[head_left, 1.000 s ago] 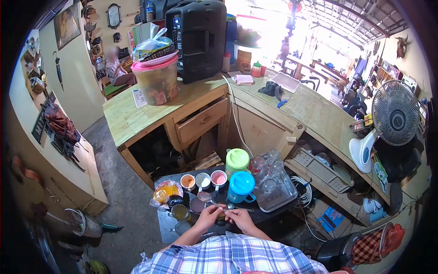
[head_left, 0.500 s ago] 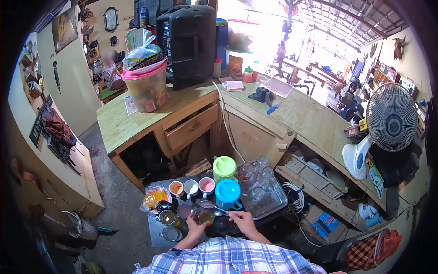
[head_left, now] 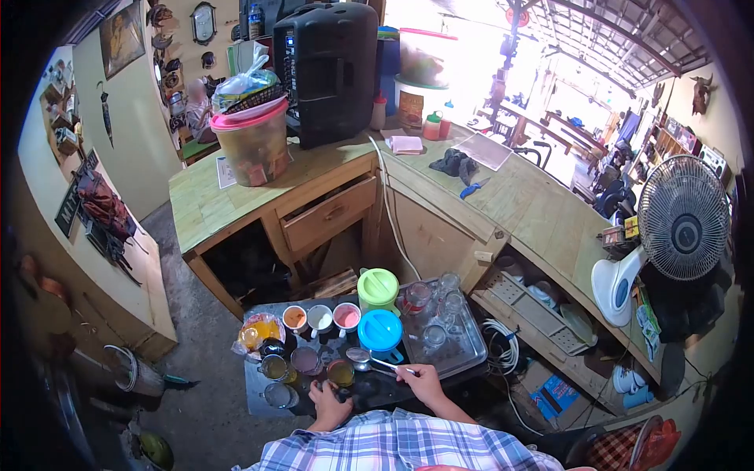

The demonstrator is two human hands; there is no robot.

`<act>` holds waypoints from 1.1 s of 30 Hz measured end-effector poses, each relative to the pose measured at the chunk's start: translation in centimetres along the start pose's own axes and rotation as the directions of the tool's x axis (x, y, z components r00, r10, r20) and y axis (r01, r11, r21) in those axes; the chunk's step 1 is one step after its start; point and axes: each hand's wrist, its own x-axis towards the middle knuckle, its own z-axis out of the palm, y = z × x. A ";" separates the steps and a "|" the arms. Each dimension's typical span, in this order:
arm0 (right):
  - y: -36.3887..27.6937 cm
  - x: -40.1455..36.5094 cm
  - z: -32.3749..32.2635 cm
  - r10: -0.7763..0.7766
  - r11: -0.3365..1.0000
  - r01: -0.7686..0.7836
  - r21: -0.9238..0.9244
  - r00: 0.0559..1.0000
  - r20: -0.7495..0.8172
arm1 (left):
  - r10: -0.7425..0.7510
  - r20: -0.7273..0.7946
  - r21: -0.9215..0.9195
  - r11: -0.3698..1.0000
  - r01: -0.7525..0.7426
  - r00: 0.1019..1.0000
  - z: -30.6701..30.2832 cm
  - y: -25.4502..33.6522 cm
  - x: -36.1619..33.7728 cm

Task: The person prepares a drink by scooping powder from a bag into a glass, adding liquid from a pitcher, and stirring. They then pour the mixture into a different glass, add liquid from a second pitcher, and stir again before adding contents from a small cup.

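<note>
My right hand (head_left: 424, 386) grips the handle of a metal spoon (head_left: 359, 355), its bowl pointing left just past the blue-lidded pitcher (head_left: 380, 330). My left hand (head_left: 330, 407) is low over the table's near side, thumb and fingers apart, right at the near side of a glass of yellowish-brown liquid (head_left: 340, 373). Other glasses stand to the left: a purplish-grey one (head_left: 305, 360), a greenish-yellow one (head_left: 275, 367) and a clear one (head_left: 280, 395). Behind them three white cups hold orange (head_left: 294, 318), white (head_left: 320, 318) and pink (head_left: 346, 315) contents.
A green-lidded pitcher (head_left: 378, 289) stands behind the blue one. To its right a metal tray (head_left: 463, 357) carries several empty glasses. A plastic bag with orange contents (head_left: 261, 333) lies at the far left corner. The wooden counter (head_left: 440, 204) rises beyond, with a fan (head_left: 682, 224) at right.
My left hand has come off the yellowish-brown glass and drawn slightly back toward me. The spoon stays in my right hand. The whole view has shifted a little.
</note>
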 end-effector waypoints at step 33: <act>-1.0 3.0 8.6 -0.439 0.563 0.483 -0.671 0.862 0.252 | 0.350 0.081 0.203 0.911 -0.360 0.933 -2.2 -4.0 3.2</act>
